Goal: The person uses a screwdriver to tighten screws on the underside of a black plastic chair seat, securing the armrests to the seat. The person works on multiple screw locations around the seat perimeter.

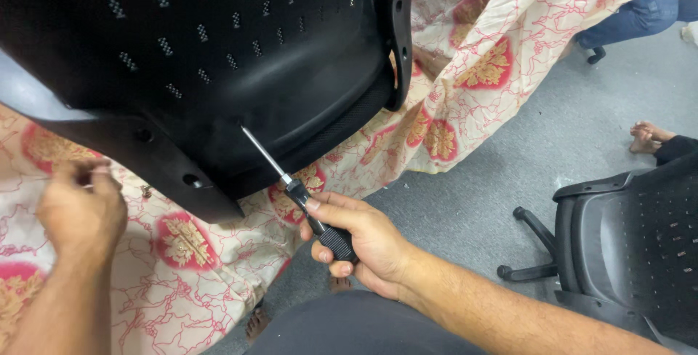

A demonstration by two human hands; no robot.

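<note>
A black plastic chair back [218,42] with a perforated shell lies tilted over a cream cloth with red floral patches [480,57]. My right hand [363,242] grips the black handle of a screwdriver [309,209]; its thin metal shaft runs up and left, with the tip against the chair's lower edge near a screw spot. My left hand [80,209] rests low at the left on the cloth, next to the chair's bracket arm, fingers curled; whether it pinches something small I cannot tell. A hole in the bracket [191,180] shows beside it.
Another black office chair [632,238] with wheeled legs stands at the right on grey carpet [509,173]. Another person's bare feet [648,137] and dark trouser leg show at the right edge. A person in blue trousers [640,13] is at the top right.
</note>
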